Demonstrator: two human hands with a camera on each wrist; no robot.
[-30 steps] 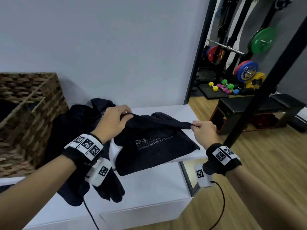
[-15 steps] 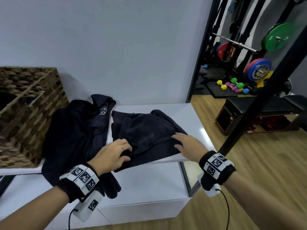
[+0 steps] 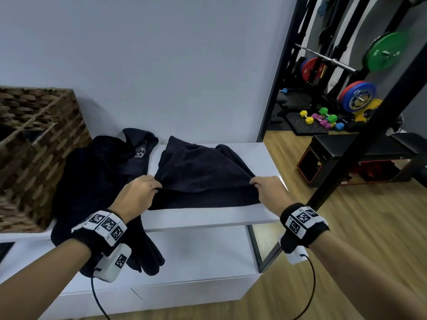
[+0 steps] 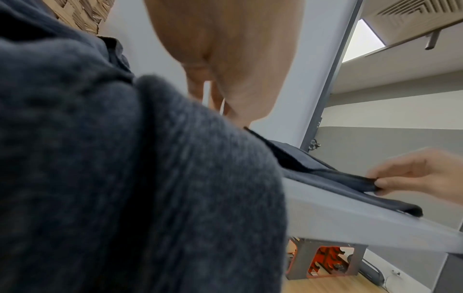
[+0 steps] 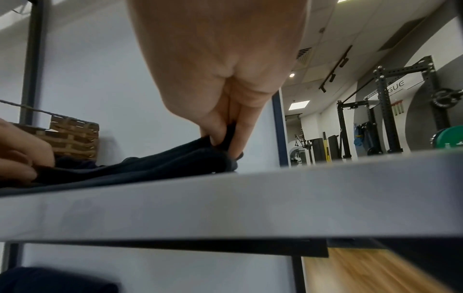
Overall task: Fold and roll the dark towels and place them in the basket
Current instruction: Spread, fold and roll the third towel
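A dark towel (image 3: 203, 174) lies folded on the white shelf top (image 3: 208, 218), right of centre. My left hand (image 3: 141, 192) pinches its near-left corner. My right hand (image 3: 265, 188) pinches the near-right corner (image 5: 225, 146) between thumb and fingers, just above the shelf. A pile of other dark towels (image 3: 99, 181) lies to the left and hangs over the shelf's front edge; in the left wrist view this pile (image 4: 125, 178) fills the foreground. The woven basket (image 3: 34, 153) stands at the far left on the shelf.
A grey wall runs behind the shelf. A black slanted post (image 3: 369, 135) crosses at the right. Beyond it are a black bench (image 3: 360, 155), weight plates (image 3: 358, 95) and small coloured dumbbells (image 3: 321, 116) on a wooden floor.
Both hands went from pressing the towel flat near the shelf's front edge to pinching its near corners, which are now lifted slightly. The camera view has tilted a little.
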